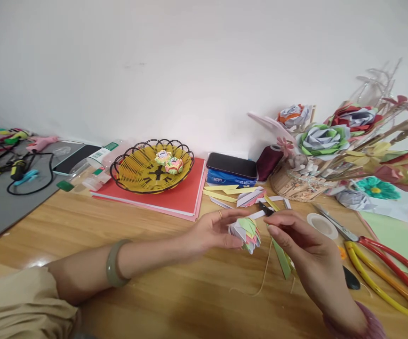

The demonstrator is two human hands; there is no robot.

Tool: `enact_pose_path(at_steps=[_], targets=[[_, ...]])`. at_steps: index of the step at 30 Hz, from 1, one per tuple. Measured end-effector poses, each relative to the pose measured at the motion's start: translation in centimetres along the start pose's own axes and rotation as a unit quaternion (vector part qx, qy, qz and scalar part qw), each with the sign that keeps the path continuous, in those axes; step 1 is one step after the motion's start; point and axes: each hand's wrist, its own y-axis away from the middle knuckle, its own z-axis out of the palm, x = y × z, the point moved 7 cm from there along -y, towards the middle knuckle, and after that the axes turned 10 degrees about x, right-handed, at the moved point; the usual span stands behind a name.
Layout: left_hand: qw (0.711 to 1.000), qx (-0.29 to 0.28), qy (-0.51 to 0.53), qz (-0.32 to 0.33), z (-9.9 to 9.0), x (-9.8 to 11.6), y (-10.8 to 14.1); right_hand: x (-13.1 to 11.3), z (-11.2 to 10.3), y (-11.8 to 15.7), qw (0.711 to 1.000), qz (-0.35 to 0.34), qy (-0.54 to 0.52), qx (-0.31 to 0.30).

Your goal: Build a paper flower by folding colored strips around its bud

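Observation:
A small folded-paper ball point(245, 234) in white, yellow-green and pink sits in my left hand point(221, 230), its fingers and thumb closed around the ball's left side. Just right of it, my right hand point(297, 242) is pinched, thumb against index finger; what lies between the fingertips is too small to make out. A thin beige thread point(268, 268) trails below these fingertips onto the table. Behind them shows a short black pointed thing point(266, 209), partly hidden. Under my right hand lies a green paper strip point(282, 259), and a black handle point(351, 278) shows beside the wrist.
A yellow woven basket point(133, 172) holding two small paper balls stands on red paper sheets point(193, 188). Paper strips point(221, 195) lie before a phone point(232, 165) on a blue pack. At right are tape point(322, 226), red- and yellow-handled scissors point(383, 254) and paper flowers point(325, 139).

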Motion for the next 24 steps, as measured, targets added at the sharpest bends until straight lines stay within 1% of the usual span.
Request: enact_pose_path(at_steps=[2,4,6,8,12,15,19,22,24], targets=[[0.999,-0.001,-0.026,0.041,-0.1,0.4,0.0,-0.1,0.0,0.2,1.0,0.002,0.017,-0.001],[0.994,0.006,-0.07,0.08,-0.2,0.7,0.0,-0.2,0.7,0.5,0.999,0.009,0.033,-0.041],[0.985,0.024,-0.12,0.125,-0.3,1.1,0.1,-0.4,1.5,0.8,0.996,0.016,0.037,-0.079],[0.973,0.043,-0.164,0.159,-0.3,1.5,0.3,-0.5,2.0,1.0,0.995,0.016,0.041,-0.093],[0.948,0.061,-0.25,0.186,0.1,1.9,0.7,-0.5,2.3,1.2,0.995,0.004,0.063,-0.079],[0.93,0.065,-0.293,0.212,0.4,2.0,0.9,-0.2,2.3,1.3,0.995,-0.012,0.086,-0.059],[0.926,0.056,-0.312,0.205,0.4,1.4,0.9,-0.2,2.3,1.5,0.99,-0.042,0.121,-0.056],[0.926,0.052,-0.32,0.192,0.4,1.3,0.8,0.1,2.3,1.4,0.988,-0.042,0.131,-0.064],[0.936,0.043,-0.304,0.169,0.4,1.3,0.8,0.3,2.2,1.2,0.989,-0.036,0.13,-0.066]])
